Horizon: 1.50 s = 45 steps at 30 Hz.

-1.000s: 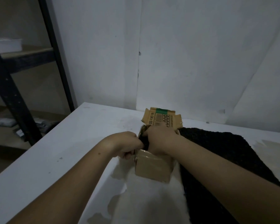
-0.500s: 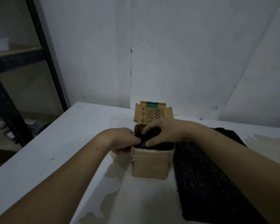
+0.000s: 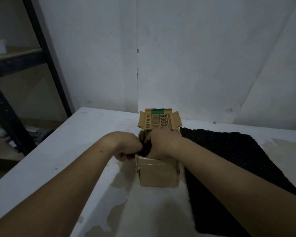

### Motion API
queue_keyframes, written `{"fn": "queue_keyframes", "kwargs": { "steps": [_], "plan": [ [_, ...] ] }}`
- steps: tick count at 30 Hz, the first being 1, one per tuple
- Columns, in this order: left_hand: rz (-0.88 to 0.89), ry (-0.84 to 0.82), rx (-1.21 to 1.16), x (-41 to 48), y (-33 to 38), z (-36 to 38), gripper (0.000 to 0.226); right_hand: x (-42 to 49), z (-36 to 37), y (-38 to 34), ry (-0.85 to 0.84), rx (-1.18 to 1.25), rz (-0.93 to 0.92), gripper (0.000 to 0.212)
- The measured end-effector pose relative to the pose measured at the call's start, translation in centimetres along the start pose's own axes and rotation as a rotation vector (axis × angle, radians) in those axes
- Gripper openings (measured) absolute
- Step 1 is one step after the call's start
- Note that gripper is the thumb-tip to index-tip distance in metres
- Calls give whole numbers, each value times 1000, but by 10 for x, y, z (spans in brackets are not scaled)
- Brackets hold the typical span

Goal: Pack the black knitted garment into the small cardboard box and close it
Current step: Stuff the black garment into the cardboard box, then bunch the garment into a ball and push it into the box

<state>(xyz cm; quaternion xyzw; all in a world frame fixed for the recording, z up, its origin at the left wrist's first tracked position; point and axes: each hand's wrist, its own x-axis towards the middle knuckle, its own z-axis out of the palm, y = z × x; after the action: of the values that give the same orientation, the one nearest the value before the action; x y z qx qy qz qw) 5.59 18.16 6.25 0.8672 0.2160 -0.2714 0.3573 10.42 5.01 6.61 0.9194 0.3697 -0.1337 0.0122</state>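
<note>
Head view: right hand (image 3: pixel 162 144) now deeper in box (image 3: pixel 158 173) than before

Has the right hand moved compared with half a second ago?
Yes. The right hand has gone down into the box, pressing on the black knit; earlier it lay flatter across the box top.

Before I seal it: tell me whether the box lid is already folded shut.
No. The lid stands upright behind the box, and both hands, left and right, press black knit into the open top.
</note>
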Motion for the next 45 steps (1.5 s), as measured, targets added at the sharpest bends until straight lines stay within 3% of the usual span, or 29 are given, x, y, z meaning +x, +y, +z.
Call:
{"fn": "queue_keyframes", "kwargs": {
  "steps": [4, 6, 10, 13, 15, 17, 20, 22, 24, 27, 29, 34, 37, 39, 41, 45],
  "plan": [
    [81, -42, -149, -15, 0, -1, 8, -1, 1, 6, 21, 50, 0, 46],
    [145, 6, -154, -23, 2, 4, 7, -9, -1, 16, 15, 140, -29, 54],
    [215, 187, -107, -34, -3, 18, 22, -34, -17, 38, -11, 584, -93, 62],
    [303, 364, -112, -43, -14, 30, 37, -67, -22, 66, 155, 881, -147, 54],
    [512, 650, -56, -54, -17, 44, 39, -93, -15, 89, 228, 942, -172, 48],
    [846, 856, 0, -71, -6, 67, 32, -119, 2, 114, 252, 901, -128, 44],
    [1141, 697, 134, -87, 22, 118, 22, -152, 35, 151, 281, 714, 30, 57],
    [1129, 518, 190, -82, 39, 152, 28, -170, 60, 171, 304, 588, 134, 68],
    [1003, 389, 250, -66, 49, 177, 49, -184, 83, 187, 289, 492, 240, 82],
    [769, 263, 447, -42, 56, 199, 82, -203, 109, 205, 184, 392, 318, 107],
    [676, 218, 539, -29, 55, 208, 87, -211, 124, 215, 145, 319, 369, 110],
    [680, 294, 422, -13, 44, 217, 50, -223, 150, 221, 322, 274, 422, 70],
    [810, 472, 322, -9, 43, 223, 20, -223, 151, 215, 483, 207, 384, 29],
    [907, 538, 217, -8, 46, 225, 13, -220, 147, 207, 505, 210, 386, 12],
    [957, 565, 80, -11, 54, 221, 17, -219, 144, 201, 539, 309, 402, 10],
    [1037, 598, -124, -32, 84, 186, 18, -223, 123, 175, 719, 822, 412, 20]
  ]
}}
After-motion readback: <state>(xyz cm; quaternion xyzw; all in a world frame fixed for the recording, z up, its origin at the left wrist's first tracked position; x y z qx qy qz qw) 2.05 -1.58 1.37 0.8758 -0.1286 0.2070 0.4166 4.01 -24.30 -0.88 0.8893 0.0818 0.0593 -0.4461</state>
